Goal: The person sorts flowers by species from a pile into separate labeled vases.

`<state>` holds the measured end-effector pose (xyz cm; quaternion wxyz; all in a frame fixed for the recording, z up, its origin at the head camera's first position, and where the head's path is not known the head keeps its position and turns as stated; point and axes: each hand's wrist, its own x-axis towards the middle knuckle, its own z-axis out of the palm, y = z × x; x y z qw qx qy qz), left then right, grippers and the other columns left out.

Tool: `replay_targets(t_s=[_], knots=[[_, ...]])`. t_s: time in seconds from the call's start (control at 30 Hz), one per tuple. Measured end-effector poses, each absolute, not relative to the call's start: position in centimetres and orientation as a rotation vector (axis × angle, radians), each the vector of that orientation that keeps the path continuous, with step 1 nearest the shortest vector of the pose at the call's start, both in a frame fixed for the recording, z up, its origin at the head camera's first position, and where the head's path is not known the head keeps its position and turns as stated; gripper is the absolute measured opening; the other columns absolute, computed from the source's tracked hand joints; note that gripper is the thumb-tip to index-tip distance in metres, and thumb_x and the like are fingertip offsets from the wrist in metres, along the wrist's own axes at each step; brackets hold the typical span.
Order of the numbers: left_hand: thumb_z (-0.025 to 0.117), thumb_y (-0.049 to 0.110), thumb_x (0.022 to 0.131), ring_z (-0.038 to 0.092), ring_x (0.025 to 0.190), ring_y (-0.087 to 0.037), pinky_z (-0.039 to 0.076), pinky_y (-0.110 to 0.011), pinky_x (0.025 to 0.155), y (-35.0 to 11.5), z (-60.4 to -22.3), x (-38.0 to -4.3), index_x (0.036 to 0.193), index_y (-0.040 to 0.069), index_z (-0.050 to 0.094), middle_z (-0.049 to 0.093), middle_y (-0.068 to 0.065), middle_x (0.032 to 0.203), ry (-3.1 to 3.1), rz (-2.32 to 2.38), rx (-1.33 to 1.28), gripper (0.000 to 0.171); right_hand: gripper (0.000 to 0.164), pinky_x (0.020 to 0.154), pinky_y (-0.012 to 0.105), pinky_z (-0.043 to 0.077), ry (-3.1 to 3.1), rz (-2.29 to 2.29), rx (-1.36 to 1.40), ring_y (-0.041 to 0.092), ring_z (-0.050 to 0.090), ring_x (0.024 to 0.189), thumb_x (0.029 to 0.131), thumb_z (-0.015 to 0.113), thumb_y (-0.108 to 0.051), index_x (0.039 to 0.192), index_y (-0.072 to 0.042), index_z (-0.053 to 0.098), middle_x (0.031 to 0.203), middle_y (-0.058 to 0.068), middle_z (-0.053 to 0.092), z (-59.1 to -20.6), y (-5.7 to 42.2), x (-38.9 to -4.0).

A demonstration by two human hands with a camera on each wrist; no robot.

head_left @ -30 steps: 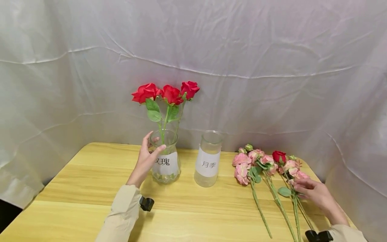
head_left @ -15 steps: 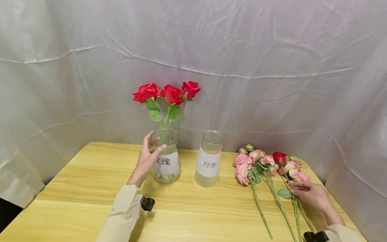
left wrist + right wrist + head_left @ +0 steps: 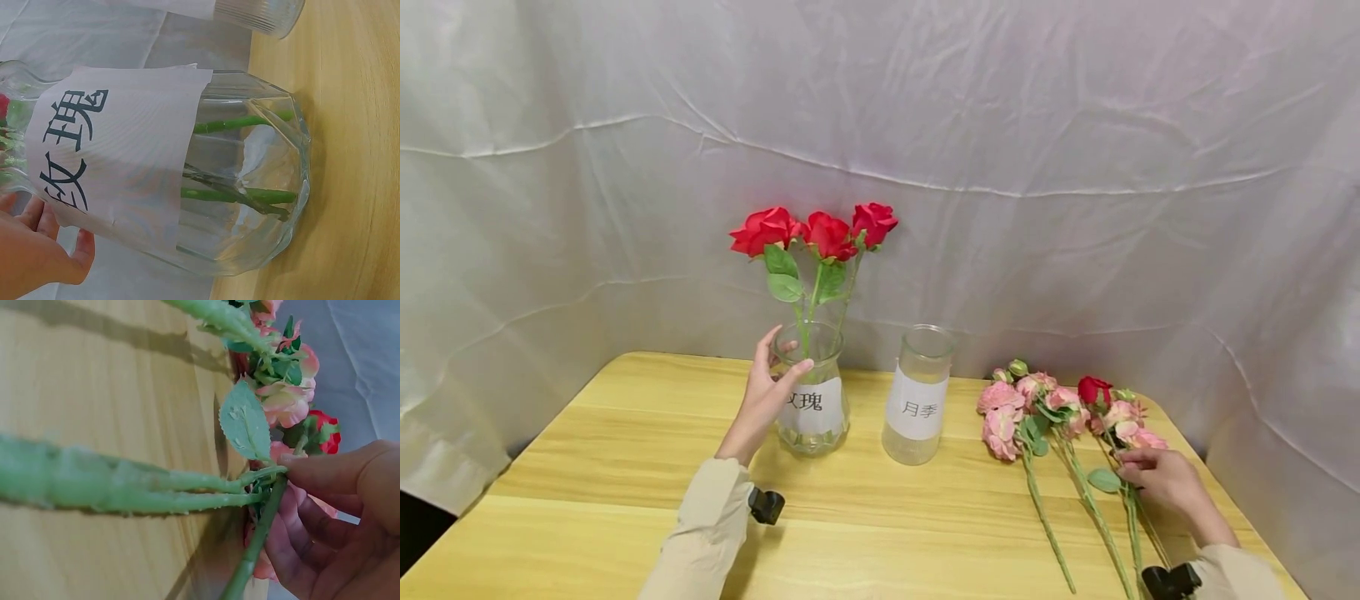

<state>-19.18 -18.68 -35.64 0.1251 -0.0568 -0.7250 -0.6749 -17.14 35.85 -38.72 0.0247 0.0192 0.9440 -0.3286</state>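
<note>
My left hand [image 3: 763, 402] holds the neck of a faceted glass vase [image 3: 812, 442], thumb in front and fingers behind the rim. Three red roses [image 3: 829, 237] stand in it; in the left wrist view, green stems [image 3: 240, 195] reach down toward its base behind a white paper label [image 3: 125, 150]. On the right, my right hand [image 3: 1167, 482] pinches a green rose stem [image 3: 253, 547] between thumb and fingers, below another red rose [image 3: 1094, 389]. Pink flowers [image 3: 1002, 425] lie beside and beneath that stem, and a leaf [image 3: 245, 422] sits next to the thumb.
A straight glass vase [image 3: 913, 450] with a paper label stands between the roses and the loose flowers. Several long stems [image 3: 1048, 525] lie toward the table's front. Grey cloth [image 3: 1000, 150] hangs behind the wooden table [image 3: 587, 467].
My right hand has shifted slightly left and its fingers have closed onto the rose stem. The left hand stays at the vase neck.
</note>
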Motion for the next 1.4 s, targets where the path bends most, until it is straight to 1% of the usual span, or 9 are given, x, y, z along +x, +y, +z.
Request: replay_targets(t_s=[0.17, 0.37, 0.47, 0.67, 0.8, 0.93, 1.13, 1.27, 1.4], knots=[[0.063, 0.016, 0.093, 0.030, 0.134, -0.032, 0.027, -0.040, 0.101, -18.6, -35.7, -19.2, 0.153, 0.010, 0.017, 0.040, -0.017, 0.141, -2.106, -1.967, -0.164, 0.076, 0.031, 0.060, 0.030, 0.054, 2.921, -1.038, 0.034, 0.018, 0.062, 0.075, 0.092, 0.061, -0.002, 0.112, 0.021, 0.056, 0.093, 0.023, 0.066, -38.5, 35.7, -17.1], [0.063, 0.017, 0.092, 0.030, 0.134, -0.030, 0.028, -0.040, 0.101, -18.7, -35.7, -19.2, 0.153, 0.009, 0.016, 0.040, -0.016, 0.142, -2.115, -1.962, -0.164, 0.077, 0.031, 0.059, 0.028, 0.052, 2.876, -1.175, 0.089, 0.010, 0.059, 0.070, 0.093, 0.058, -0.001, 0.112, 0.023, 0.052, 0.088, 0.014, 0.067, -37.6, 35.4, -17.1], [0.064, 0.017, 0.092, 0.030, 0.133, -0.030, 0.028, -0.040, 0.100, -18.8, -35.8, -19.2, 0.153, 0.010, 0.016, 0.039, -0.015, 0.142, -2.114, -1.969, -0.165, 0.077, 0.036, 0.059, 0.028, 0.052, 2.856, -1.214, 0.111, 0.010, 0.059, 0.070, 0.094, 0.059, -0.004, 0.115, 0.024, 0.049, 0.088, 0.012, 0.067, -36.9, 35.2, -17.0], [0.063, 0.017, 0.093, 0.030, 0.133, -0.029, 0.028, -0.040, 0.101, -18.8, -35.8, -19.2, 0.153, 0.010, 0.015, 0.039, -0.016, 0.141, -2.116, -1.970, -0.171, 0.078, 0.039, 0.062, 0.029, 0.053, 2.842, -1.206, 0.109, 0.011, 0.060, 0.074, 0.095, 0.058, -0.006, 0.118, 0.024, 0.047, 0.093, 0.016, 0.066, -35.6, 34.9, -16.9], [0.062, 0.017, 0.093, 0.029, 0.134, -0.029, 0.027, -0.041, 0.102, -18.8, -35.8, -19.2, 0.153, 0.010, 0.015, 0.039, -0.016, 0.142, -2.112, -1.971, -0.177, 0.077, 0.039, 0.065, 0.028, 0.053, 2.843, -1.221, 0.081, 0.008, 0.059, 0.076, 0.095, 0.056, -0.005, 0.119, 0.024, 0.045, 0.095, 0.014, 0.064, -35.1, 34.9, -16.9], [0.062, 0.017, 0.093, 0.030, 0.133, -0.029, 0.027, -0.040, 0.101, -18.8, -35.8, -19.3, 0.153, 0.011, 0.015, 0.039, -0.016, 0.141, -2.112, -1.972, -0.173, 0.077, 0.039, 0.065, 0.028, 0.053, 2.840, -1.247, 0.070, 0.008, 0.059, 0.076, 0.097, 0.053, -0.006, 0.120, 0.023, 0.044, 0.099, 0.017, 0.063, -34.5, 34.6, -16.7], [0.063, 0.016, 0.092, 0.031, 0.132, -0.029, 0.028, -0.039, 0.100, -18.8, -35.8, -19.3, 0.153, 0.009, 0.015, 0.039, -0.017, 0.141, -2.110, -1.969, -0.170, 0.077, 0.038, 0.057, 0.029, 0.051, 2.890, -1.277, 0.074, 0.014, 0.059, 0.069, 0.098, 0.053, -0.008, 0.122, 0.020, 0.044, 0.091, 0.006, 0.062, -33.0, 33.8, -16.3], [0.063, 0.016, 0.092, 0.031, 0.132, -0.029, 0.028, -0.040, 0.100, -18.7, -35.8, -19.4, 0.153, 0.009, 0.016, 0.039, -0.017, 0.141, -2.103, -1.972, -0.165, 0.077, 0.035, 0.059, 0.025, 0.052, 3.008, -1.307, 0.057, 0.009, 0.059, 0.067, 0.099, 0.052, -0.009, 0.118, 0.020, 0.047, 0.086, 0.002, 0.062, -32.2, 33.3, -16.3], [0.063, 0.017, 0.093, 0.030, 0.130, -0.028, 0.028, -0.040, 0.101, -18.8, -35.7, -19.3, 0.153, 0.012, 0.016, 0.039, -0.016, 0.141, -2.116, -1.979, -0.160, 0.077, 0.033, 0.059, 0.023, 0.052, 3.100, -1.352, 0.077, 0.002, 0.059, 0.067, 0.099, 0.052, -0.010, 0.115, 0.018, 0.050, 0.081, -0.008, 0.060, -31.7, 32.8, -16.2]])
